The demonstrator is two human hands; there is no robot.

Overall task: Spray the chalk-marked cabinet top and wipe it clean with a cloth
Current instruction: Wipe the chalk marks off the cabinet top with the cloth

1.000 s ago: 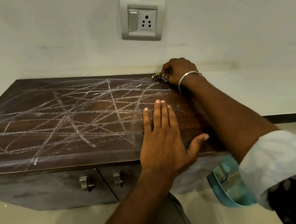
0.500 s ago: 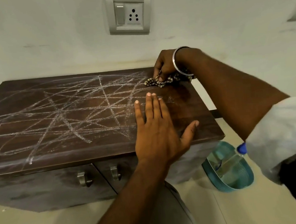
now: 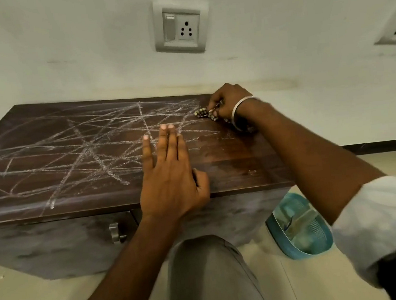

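The light is dim and a bit green. The right sleeve (image 3: 378, 219) looks blurry, and the edges bend.

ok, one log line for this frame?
phase: wiping | right hand: gripping cloth, far right corner | left hand: flat on cabinet top | chalk marks: mostly remaining

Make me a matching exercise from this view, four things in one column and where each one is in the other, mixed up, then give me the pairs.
Things:
1. patterned cloth
2. left hand
3. wall socket
4. blue mesh basket

Places:
A. on the floor beside the cabinet's right end
B. bunched in the right hand at the back right of the cabinet top
C. on the wall above the cabinet
D. flat on the cabinet top near its front edge

Pairs: 1-B, 2-D, 3-C, 4-A
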